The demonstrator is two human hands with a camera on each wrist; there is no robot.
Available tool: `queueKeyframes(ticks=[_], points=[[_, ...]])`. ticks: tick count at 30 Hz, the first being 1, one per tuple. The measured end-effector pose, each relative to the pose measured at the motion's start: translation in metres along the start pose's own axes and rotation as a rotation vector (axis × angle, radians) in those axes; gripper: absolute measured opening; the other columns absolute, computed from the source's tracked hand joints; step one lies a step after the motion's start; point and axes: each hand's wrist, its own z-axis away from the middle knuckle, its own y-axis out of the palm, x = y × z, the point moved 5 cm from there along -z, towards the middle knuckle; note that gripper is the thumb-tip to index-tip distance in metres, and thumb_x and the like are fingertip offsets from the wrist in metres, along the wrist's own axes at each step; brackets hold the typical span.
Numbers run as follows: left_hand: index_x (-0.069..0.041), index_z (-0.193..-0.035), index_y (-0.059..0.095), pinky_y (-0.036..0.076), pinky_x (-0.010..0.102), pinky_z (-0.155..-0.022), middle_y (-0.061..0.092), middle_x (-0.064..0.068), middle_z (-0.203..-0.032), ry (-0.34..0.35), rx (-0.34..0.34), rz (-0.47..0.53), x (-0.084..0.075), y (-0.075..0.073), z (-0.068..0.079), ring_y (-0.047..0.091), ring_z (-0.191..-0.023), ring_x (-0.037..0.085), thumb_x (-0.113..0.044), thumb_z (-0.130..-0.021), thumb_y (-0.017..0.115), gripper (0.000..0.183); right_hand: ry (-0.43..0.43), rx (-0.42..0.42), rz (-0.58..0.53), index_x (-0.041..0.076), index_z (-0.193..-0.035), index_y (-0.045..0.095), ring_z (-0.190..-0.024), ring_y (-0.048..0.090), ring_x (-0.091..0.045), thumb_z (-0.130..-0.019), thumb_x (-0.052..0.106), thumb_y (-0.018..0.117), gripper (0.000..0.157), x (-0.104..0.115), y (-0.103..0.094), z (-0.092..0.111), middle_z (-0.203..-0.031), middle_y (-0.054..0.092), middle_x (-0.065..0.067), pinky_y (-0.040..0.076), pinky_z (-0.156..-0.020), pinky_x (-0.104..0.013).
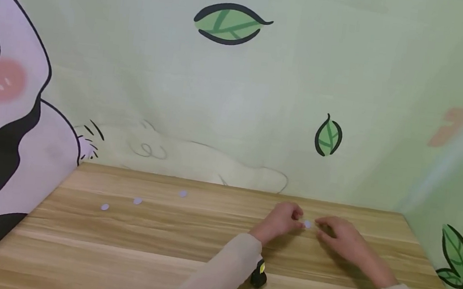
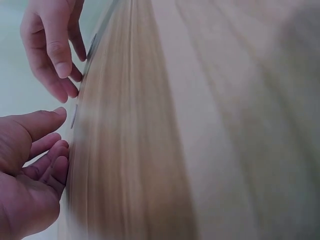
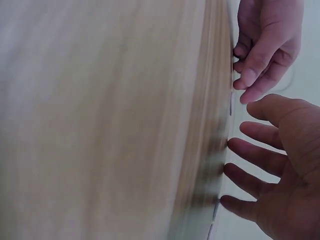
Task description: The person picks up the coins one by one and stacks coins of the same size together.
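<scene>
A small pale, round, flat disc lies on the wooden table between the two hands. The left hand rests just left of it, fingers loosely bent and fingertips at or near its edge; whether they touch it I cannot tell. To its right the right hand stays a little apart from the disc. Seen from the right wrist, the right hand has its fingers spread and fairly straight, holding nothing. From the left wrist the disc appears edge-on as a thin sliver between the hands.
Three more pale discs lie toward the table's left: a near one, a middle one and a far one. Behind the wooden table hangs a green printed backdrop with leaves and a panda.
</scene>
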Motion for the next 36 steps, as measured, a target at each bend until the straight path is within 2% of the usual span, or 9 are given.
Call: queueKeyframes(ticks=[9,18,29,36], points=[[-0.003,-0.104,0.075,0.045,0.016,-0.072,0.067,0.000,-0.088,0.072,-0.024,-0.082,-0.001,0.003,-0.009,0.053,-0.078,0.005,-0.010,-0.087,0.080,0.018,-0.037,0.012,0.021,-0.006,-0.113,0.070,-0.108,0.065,-0.041,-0.094,0.008,0.071,0.023,0.006,0.005,-0.015,-0.111,0.072,-0.021,0.051,-0.092,-0.056],[-0.004,-0.096,0.078,0.044,0.015,-0.068,0.070,0.000,-0.082,0.085,-0.047,-0.056,-0.002,0.003,-0.010,0.054,-0.073,0.003,-0.009,-0.085,0.082,0.013,-0.029,0.022,0.037,-0.001,-0.099,0.074,-0.098,0.066,-0.035,-0.091,0.007,0.074,0.011,0.003,0.009,-0.027,-0.100,0.071,-0.014,0.053,-0.087,-0.053],[-0.006,-0.090,0.079,0.043,0.014,-0.066,0.074,0.000,-0.079,0.084,-0.055,-0.072,-0.003,0.000,-0.010,0.055,-0.068,0.001,-0.010,-0.083,0.084,0.009,-0.015,0.085,0.014,-0.001,-0.093,0.074,-0.088,0.066,-0.026,-0.087,0.002,0.076,0.007,0.006,0.009,-0.038,-0.090,0.071,-0.009,0.054,-0.083,-0.049],[-0.006,-0.091,0.080,0.043,0.014,-0.065,0.073,0.000,-0.079,0.080,-0.040,-0.072,-0.003,-0.001,-0.013,0.053,-0.068,0.001,-0.010,-0.083,0.084,0.010,-0.020,0.103,0.042,0.002,-0.089,0.074,-0.082,0.065,-0.019,-0.087,0.003,0.077,0.004,0.008,0.009,-0.041,-0.085,0.071,-0.004,0.055,-0.079,-0.044]])
